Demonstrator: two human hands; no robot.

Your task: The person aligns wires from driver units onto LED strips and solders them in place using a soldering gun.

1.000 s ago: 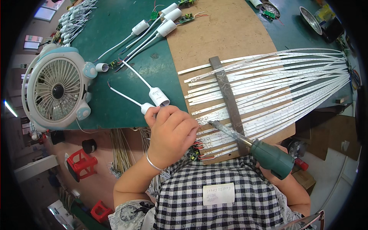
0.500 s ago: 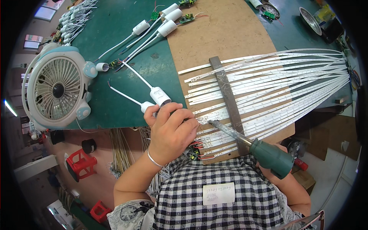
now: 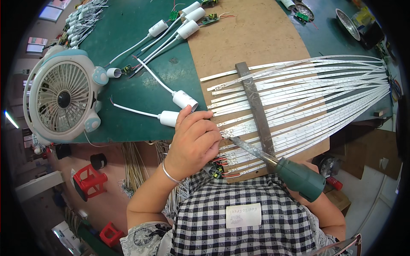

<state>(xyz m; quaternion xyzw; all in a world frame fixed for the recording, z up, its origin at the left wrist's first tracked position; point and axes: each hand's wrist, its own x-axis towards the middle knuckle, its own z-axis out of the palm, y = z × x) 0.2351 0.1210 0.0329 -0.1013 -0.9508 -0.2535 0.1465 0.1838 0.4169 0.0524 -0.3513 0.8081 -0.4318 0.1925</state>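
My left hand (image 3: 194, 143) is closed, fingertips pinched together at the left ends of the white LED strips (image 3: 290, 123); what they hold is hidden. Behind the handle of a green soldering iron (image 3: 301, 179), my right hand (image 3: 299, 195) is partly covered, wrapped round it. The iron's metal tip points left and reaches the strip ends by my left fingertips. A dark flat bar (image 3: 255, 109) lies across the strips. Just beyond my left hand lie two white cylindrical housings with cables, one at the knuckles (image 3: 169, 118) and one farther off (image 3: 185, 100). Small circuit boards (image 3: 218, 170) with red wires sit below the fingers.
The strips lie on a brown board (image 3: 247, 38) over a green table (image 3: 166, 81). A white and blue fan (image 3: 64, 100) stands at the left. More white housings (image 3: 188, 30) lie at the back, and a metal dish (image 3: 347, 24) at the far right. Red stools (image 3: 89, 181) stand on the floor.
My left fingers have curled in closer to the strip ends. The iron's tip has moved slightly left and nearer me. The two near housings have shifted and turned on the table.
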